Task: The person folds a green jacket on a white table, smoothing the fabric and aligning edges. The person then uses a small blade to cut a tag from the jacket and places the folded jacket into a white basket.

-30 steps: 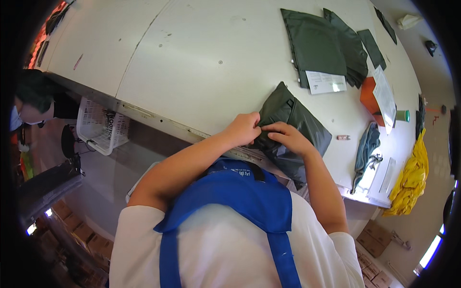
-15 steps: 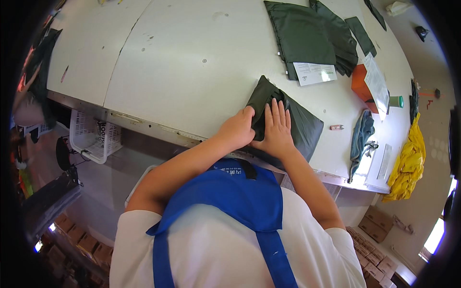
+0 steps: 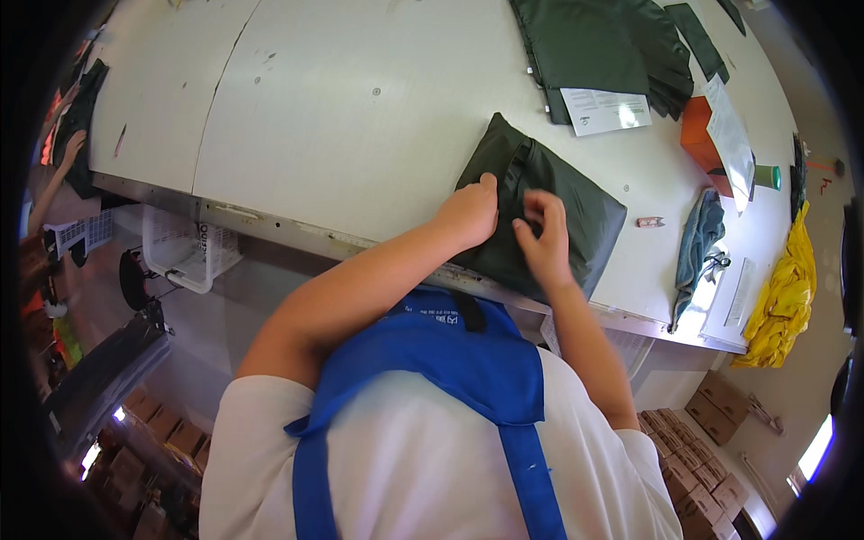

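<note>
Since the earlier frame the right hand (image 3: 545, 232) has lifted, blurred, its thumb and fingers apart over the smooth, puffy dark-green pouch (image 3: 580, 193), while the left hand (image 3: 472, 214) is closed on a fold of it at the near edge of the scuffed white table (image 3: 297, 135). Beyond sit one crumpled blue-grey cloth (image 3: 697, 238), one printed sheet (image 3: 603, 110) and one orange box (image 3: 697, 135).
</note>
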The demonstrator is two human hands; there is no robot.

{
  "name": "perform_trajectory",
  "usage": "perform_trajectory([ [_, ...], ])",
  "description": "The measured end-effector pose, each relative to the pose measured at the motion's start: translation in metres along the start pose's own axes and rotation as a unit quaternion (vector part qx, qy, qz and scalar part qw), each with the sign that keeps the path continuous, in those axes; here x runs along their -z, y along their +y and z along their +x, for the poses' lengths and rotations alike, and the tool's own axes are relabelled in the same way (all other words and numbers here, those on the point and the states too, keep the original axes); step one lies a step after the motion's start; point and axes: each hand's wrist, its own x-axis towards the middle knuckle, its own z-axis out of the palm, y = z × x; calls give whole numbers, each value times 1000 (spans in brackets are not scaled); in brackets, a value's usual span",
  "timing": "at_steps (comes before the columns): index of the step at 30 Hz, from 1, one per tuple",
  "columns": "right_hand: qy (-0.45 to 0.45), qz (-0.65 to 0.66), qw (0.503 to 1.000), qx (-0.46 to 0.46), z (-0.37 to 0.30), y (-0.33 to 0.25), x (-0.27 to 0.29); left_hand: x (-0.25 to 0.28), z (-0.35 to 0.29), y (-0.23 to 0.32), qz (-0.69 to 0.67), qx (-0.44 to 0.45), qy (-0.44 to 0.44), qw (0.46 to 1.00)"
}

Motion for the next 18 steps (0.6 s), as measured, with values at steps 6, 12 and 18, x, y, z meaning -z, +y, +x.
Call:
perform_trajectory([
  [6, -156, -263, 902, 305, -41, -16, -27, 9, 7, 17, 25, 74, -22, 997],
  [12, -152, -170, 922, 314, -39, -28, -26, -6, -1, 21, -17, 90, 38, 995],
  [18, -84, -195, 949, 235, -26, -56, -23, 15, -27, 6, -87, -32, 71, 993],
])
